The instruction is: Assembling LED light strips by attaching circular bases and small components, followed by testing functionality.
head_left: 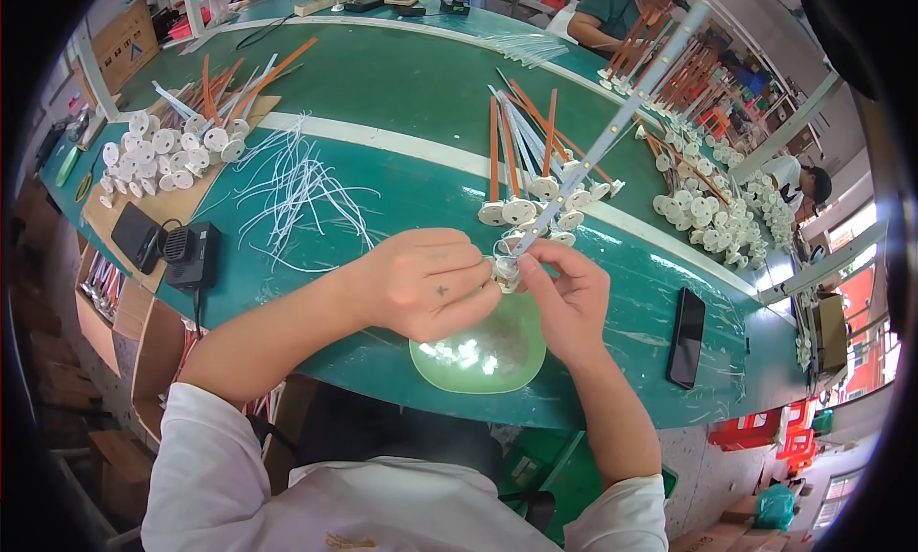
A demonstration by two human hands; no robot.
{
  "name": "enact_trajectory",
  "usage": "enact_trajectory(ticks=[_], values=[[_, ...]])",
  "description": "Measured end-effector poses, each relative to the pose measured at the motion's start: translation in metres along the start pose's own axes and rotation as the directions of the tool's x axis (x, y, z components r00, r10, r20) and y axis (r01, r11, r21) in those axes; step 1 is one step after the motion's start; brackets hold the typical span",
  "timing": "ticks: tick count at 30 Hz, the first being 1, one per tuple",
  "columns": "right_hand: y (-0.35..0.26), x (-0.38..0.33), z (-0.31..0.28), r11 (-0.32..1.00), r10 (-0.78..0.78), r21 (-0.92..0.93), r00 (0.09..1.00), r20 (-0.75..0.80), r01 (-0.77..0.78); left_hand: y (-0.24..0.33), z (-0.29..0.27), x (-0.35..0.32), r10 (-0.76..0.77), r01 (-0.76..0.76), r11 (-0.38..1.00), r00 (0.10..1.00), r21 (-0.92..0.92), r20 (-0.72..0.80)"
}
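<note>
— White sleeves come up from the lower edge, closest of all. What sits at the far left?

— On the green surface point(382, 83), at the left, a heap of white round caps point(158, 155) lies on a sheet of cardboard point(172, 208) with orange strips point(277, 69) fanned over it. Near the surface's front edge sit a black phone point(134, 236) and a small black fan unit point(188, 255).

— And further in?

— A loose tangle of white wires point(296, 184) spreads between that cardboard and the hands.

— What is the left hand doing?

— The left hand point(426, 282) is curled, its fingertips pinched on a small white round cap point(505, 270), which it holds just above a pale green bowl point(478, 356). The bowl rests at the front edge and holds a few small white pieces.

— And the right hand?

— The right hand point(566, 298) pinches the same cap from the other side, thumb and forefinger closed on it. A long LED light strip point(612, 131) rises from the cap, tilted up and to the right.

— Behind the hands?

— A second pile of assembled strips with caps point(531, 193), white and orange, touching one another.

— Further right?

— A dark smartphone point(687, 337) lies flat, well apart from the bowl. More caps and strips point(708, 217) run along the far right edge, where other people point(622, 11) work.
</note>
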State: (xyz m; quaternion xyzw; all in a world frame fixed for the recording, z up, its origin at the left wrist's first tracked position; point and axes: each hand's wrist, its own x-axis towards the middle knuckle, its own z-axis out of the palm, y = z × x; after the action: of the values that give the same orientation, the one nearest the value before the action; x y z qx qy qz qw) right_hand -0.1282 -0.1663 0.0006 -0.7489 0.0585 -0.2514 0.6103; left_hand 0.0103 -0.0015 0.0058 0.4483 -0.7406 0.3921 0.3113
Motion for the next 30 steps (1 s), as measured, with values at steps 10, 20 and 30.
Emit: enact_trajectory(ticks=[10, 20, 30], values=[[-0.012, 0.004, -0.003, 1.0, 0.012, -0.029, 0.998, 0.064, -0.01, -0.004, -0.005, -0.002, 0.031, -0.034, 0.996, 0.999, 0.079, 0.045], [-0.005, 0.002, 0.006, 0.987, -0.046, -0.157, 0.999, -0.03, 0.04, -0.002, -0.002, -0.004, 0.003, -0.015, 0.996, 0.992, 0.09, 0.126], [0.0, 0.011, -0.011, 0.925, 0.303, 0.247, 0.953, -0.019, -0.289, 0.0, -0.004, 0.0, 0.015, -0.022, 0.994, 0.998, 0.109, 0.064]])
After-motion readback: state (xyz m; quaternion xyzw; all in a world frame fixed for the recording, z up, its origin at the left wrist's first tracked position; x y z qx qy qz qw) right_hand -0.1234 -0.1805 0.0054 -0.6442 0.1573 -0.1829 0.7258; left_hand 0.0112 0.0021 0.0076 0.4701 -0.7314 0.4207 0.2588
